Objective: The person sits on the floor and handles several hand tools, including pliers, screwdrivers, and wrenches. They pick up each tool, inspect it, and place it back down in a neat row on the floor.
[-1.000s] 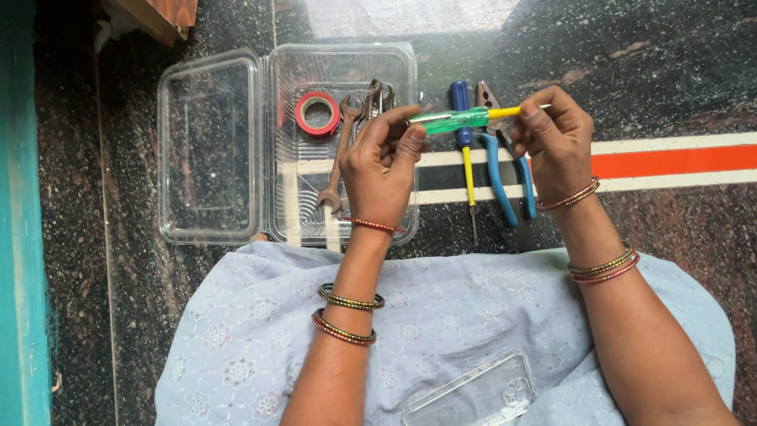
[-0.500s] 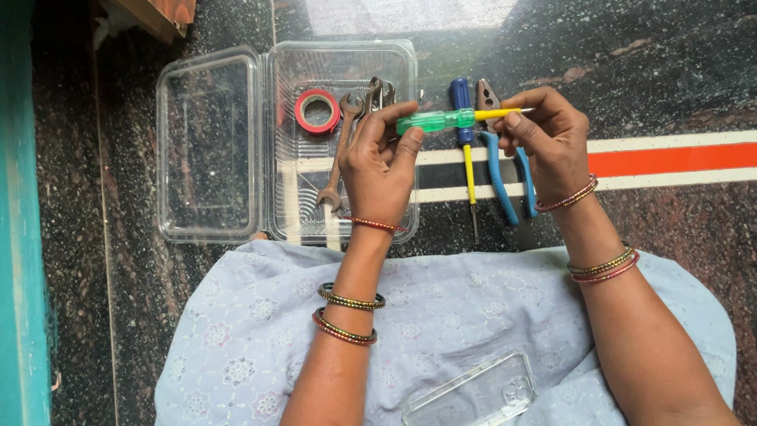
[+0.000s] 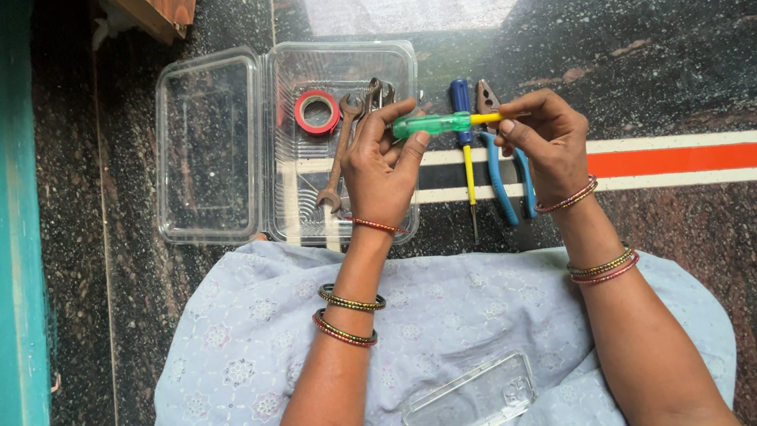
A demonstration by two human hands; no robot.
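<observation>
dark speckled stone floor [image 3: 676, 44] runs under me, a striped band across it. my left hand [image 3: 376, 168] pinches the green screwdriver [image 3: 433, 123] by its handle; my right hand [image 3: 544, 136] grips its yellow shaft end, level above the floor. blue pliers [image 3: 509, 172] and another screwdriver [image 3: 465, 143] lie outside the open clear box [image 3: 296, 206]; wrenches [image 3: 355, 125] and red tape [image 3: 317, 111] remain inside.

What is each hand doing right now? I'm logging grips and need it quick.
Left hand: closed on the green handle of the screwdriver.
Right hand: fingertips pinching the same screwdriver's yellow shaft end.
</observation>
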